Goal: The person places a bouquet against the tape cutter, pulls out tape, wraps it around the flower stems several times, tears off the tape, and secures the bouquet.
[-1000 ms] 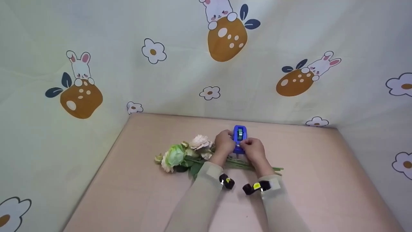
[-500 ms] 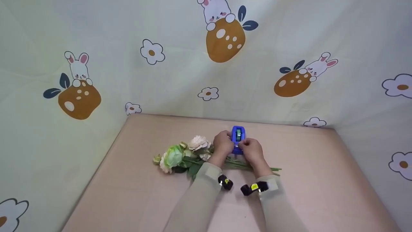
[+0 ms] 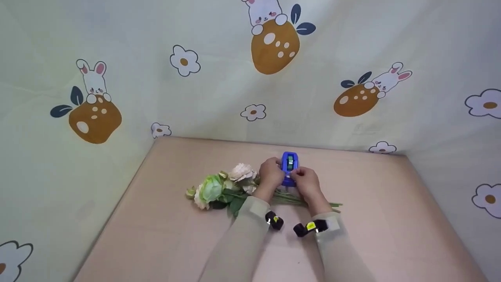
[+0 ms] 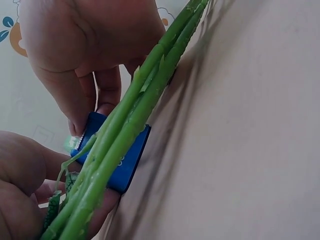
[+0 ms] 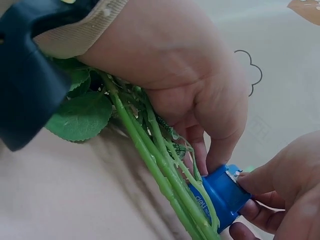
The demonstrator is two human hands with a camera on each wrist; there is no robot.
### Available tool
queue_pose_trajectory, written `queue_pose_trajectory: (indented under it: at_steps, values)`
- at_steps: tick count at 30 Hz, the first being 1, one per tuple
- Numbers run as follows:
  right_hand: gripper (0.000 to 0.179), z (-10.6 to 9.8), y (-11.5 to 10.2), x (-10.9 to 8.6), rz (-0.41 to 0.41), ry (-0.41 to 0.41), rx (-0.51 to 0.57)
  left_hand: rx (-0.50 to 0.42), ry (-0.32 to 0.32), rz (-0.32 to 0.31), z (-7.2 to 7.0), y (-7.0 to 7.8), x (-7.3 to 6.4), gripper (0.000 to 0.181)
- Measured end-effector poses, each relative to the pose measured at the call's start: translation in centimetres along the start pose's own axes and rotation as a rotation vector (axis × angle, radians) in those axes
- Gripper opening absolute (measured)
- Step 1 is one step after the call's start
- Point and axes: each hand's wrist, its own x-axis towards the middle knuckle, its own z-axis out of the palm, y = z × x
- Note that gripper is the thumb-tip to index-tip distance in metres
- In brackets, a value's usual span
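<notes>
the tape end (image 5: 238, 175) is hard to make out where the right hand (image 3: 307, 181) pinches it; the left hand (image 3: 271, 173), partly hidden, grips the glossy blue dispenser (image 5: 224, 194), just beyond slender, knobbly green stems (image 5: 160, 170)

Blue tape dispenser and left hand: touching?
Touching. The right wrist view shows it: the tip of the thumb of the left hand meets the upper edge of the blue tape dispenser, no gap between them.
</notes>
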Motion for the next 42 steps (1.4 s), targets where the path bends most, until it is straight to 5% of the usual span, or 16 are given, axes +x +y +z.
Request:
queue_pose_trajectory:
  at_steps: [17,32,42]
  values:
    - [0.018,-0.9,0.3,0.0,-0.003,-0.063,0.07,0.002,-0.01,0.017,0.2,-0.1,-0.3,0.031]
    - [0.022,-1.2,-0.4,-0.3,-0.004,-0.015,0.061,-0.021,-0.021,0.012,0.3,-0.2,-0.1,0.029]
    - [0.013,-1.6,0.1,0.5,0.099,-0.145,0.402,-0.012,-0.012,0.017,0.1,-0.4,0.2,0.029]
